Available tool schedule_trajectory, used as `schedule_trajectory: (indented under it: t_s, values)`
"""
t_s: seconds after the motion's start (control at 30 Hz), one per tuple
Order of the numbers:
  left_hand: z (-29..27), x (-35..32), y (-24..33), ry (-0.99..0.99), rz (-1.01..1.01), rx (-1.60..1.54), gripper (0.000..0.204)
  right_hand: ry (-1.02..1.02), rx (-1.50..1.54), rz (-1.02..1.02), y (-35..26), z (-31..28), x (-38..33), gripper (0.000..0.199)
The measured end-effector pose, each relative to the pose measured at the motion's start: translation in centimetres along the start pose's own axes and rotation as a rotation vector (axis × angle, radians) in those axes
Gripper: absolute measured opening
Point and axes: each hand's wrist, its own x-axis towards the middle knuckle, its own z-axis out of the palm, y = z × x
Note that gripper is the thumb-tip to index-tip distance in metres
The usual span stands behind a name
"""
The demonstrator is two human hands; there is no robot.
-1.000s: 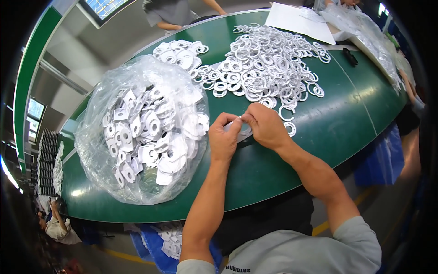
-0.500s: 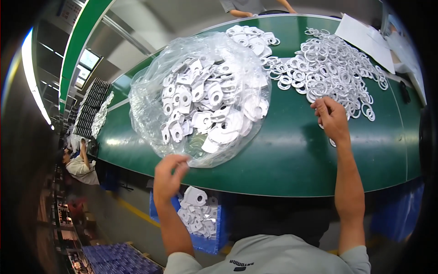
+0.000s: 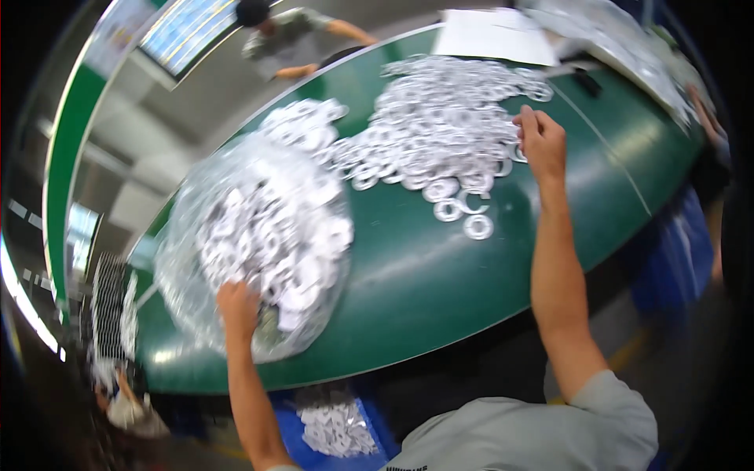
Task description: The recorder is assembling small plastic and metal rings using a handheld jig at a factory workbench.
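On the green table at left, a clear plastic bag (image 3: pixel 177 271) lies spread open around a heap of white molded parts with round holes (image 3: pixel 263 243). My left hand (image 3: pixel 238 306) reaches over the bag to the near side of that heap; its fingers are blurred and partly hidden. A wide pile of white rings (image 3: pixel 440 118) covers the far middle. At the pile's right edge is my right hand (image 3: pixel 543 145), thumb and fingers curled together, and whatever they pinch is too small to make out. Some rings lie loose nearby, including one ring (image 3: pixel 477 227) closest to me.
More white parts (image 3: pixel 302 124) lie beyond the bag. White sheets (image 3: pixel 495 35) and a small black object (image 3: pixel 587 82) sit at the far right. A blue bin (image 3: pixel 377 428) of white parts stands below the table's front edge. Another person (image 3: pixel 294 39) is across the table.
My view has turned, shifting the table contents leftward. My left hand has gone from the bag's near edge to the white parts. My right hand is now at the ring pile's right edge.
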Motion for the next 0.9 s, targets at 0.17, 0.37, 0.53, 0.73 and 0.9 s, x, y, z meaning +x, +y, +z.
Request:
schedule_trajectory:
  t_s: [0.17,0.37,0.53,0.73,0.9]
  values:
    - [-2.4,2.5,6.5,0.382,-0.416,-0.798,0.018,0.429,-0.42,0.053,6.2,-4.5,3.3,0.029]
    - [-1.1,9.5,21.4,0.022,-0.44,-1.791,0.038,0.058,-0.778,0.368,5.6,-2.4,1.1,0.032]
    - [2.7,11.8,26.6,-0.129,-0.423,-2.053,0.035,-0.067,-0.617,0.24,5.5,-1.7,1.0,0.028]
    - [3.7,11.1,27.6,-0.313,-0.467,-2.089,0.038,0.073,-0.445,0.107,6.1,-2.6,1.9,0.025]
    - [3.8,10.9,26.8,-0.32,-0.444,-2.115,0.047,0.116,-0.359,0.064,3.3,-1.2,0.8,0.027]
